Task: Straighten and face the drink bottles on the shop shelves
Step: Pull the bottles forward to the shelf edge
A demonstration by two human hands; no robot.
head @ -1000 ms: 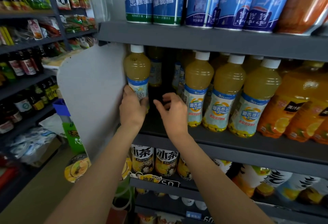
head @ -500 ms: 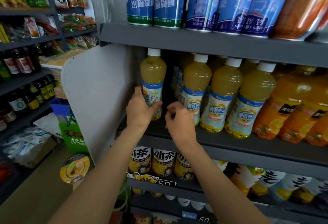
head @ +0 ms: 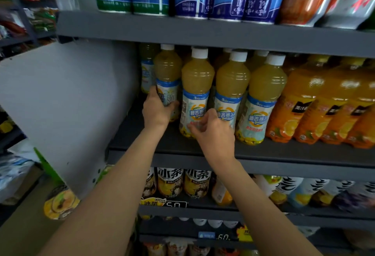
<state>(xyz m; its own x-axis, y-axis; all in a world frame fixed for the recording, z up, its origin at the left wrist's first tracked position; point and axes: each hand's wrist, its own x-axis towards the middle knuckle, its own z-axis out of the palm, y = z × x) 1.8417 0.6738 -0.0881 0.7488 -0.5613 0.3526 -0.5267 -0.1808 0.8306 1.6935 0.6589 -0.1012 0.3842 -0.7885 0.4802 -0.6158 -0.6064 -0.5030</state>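
Yellow juice bottle (head: 167, 77) in left grip (head: 156, 111), right grip (head: 211, 130) touching neighbour bottle (head: 195, 93)

My left hand (head: 156, 109) and right hand (head: 211, 132) were bare, with no gloves or rings. Both forearms, entering from six o'clock, were sleeveless to the frame's edge. Neither wrist carried a watch or band.
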